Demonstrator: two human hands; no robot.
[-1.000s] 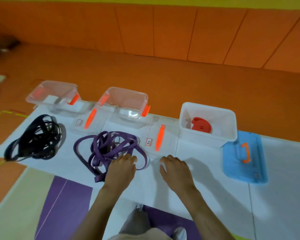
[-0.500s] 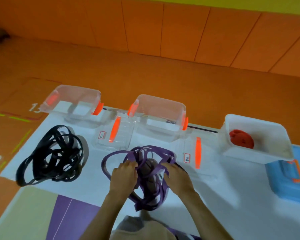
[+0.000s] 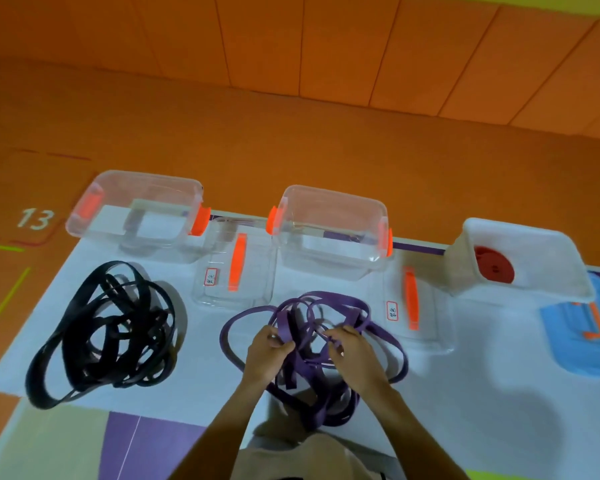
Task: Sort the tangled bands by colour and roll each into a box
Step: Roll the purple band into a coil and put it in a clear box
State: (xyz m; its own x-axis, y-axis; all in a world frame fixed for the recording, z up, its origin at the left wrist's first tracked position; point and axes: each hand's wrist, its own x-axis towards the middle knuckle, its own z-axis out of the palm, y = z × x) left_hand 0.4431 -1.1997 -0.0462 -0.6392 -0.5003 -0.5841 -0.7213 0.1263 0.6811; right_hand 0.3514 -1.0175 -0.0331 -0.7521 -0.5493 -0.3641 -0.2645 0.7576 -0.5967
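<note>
**A:** Where are the purple bands?

**B:** In a messy bunch in the middle of the white sheet, just in front of the mid clear box. Both hands are in the bunch.

**A:** What's the left hand doing?

**B:** Thumb & fingers are curled, pinching a purple strip near the top of the bunch. The right hand is v. close by, with its fingers curled round another purple strip.

**A:** Is the bunch up off the sheet?

**B:** Can't tell. Some loops lie flat on the L and R sides.

**A:** What else is there?

**B:** The black bands are another messy pile, off to the left and apart from the purple. Behind them is the 2nd clear box. Two clear lids w/ orange handles lie flat: one lid between the clear boxes, the other lid just right of the mid box. Far right is a white box with a red roll inside. A blue lid lies by it at the pic's edge.
</note>
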